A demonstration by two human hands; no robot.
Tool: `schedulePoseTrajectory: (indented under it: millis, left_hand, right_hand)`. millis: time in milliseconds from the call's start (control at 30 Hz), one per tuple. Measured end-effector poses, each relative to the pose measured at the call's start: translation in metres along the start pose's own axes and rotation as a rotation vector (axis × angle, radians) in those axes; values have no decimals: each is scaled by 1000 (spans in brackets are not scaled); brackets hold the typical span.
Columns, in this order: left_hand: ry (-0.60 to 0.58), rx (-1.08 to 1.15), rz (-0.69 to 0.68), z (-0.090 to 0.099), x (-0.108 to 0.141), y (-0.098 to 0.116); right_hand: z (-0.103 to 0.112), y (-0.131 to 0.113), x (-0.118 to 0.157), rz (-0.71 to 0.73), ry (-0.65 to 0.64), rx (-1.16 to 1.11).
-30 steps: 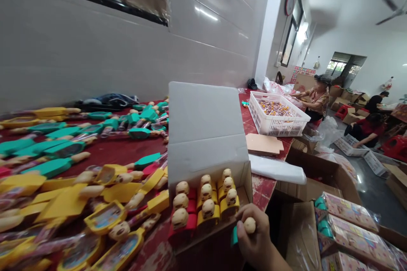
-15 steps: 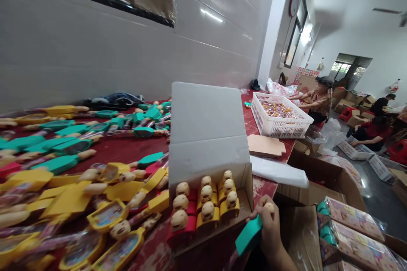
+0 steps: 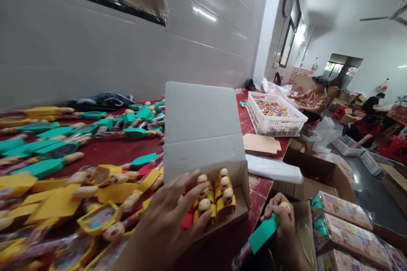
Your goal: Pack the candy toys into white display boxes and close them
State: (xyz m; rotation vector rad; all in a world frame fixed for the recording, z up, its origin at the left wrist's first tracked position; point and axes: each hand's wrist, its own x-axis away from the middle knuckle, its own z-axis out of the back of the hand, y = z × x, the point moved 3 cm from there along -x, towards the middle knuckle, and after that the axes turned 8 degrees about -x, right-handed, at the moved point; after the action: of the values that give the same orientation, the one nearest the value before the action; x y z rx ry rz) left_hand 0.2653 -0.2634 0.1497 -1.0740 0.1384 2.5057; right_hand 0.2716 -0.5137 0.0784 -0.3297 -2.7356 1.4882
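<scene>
Now loose yellow toys are lying well in from the table's right edge. Newly reaching in, the left hand is spreading wide over the open box's left side, above standing toys; whether it is touching them is unclear. Just off that edge, the right hand is gripping a tilted green toy near the box's front right corner, so work is apparently shifting to the box's contents while that toy is remaining outside.

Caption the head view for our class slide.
Left hand over knobbed yellow and red plastic toys in an open cardboard box; right hand holding a knobbed green plastic toy.
</scene>
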Motion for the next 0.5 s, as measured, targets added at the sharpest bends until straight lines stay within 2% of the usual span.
schedulePoseTrajectory:
  millis: [100, 167, 367, 433, 500]
  left_hand:
    - [-165, -90, -56, -28, -10, 7]
    - [-306, -115, -39, -37, -11, 10]
    - [-501, -40, 3, -26, -12, 3]
    - [-540, 5, 9, -23, -12, 0]
    - [-534, 37, 24, -22, -12, -2]
  right_hand:
    - [6, -8, -4, 41, 2, -25]
    - [6, -17, -10, 67, -4, -37]
    - [-17, -40, -35, 304, 121, 121]
    - [-30, -37, -42, 420, 136, 225]
    - [-44, -25, -47, 540, 89, 339]
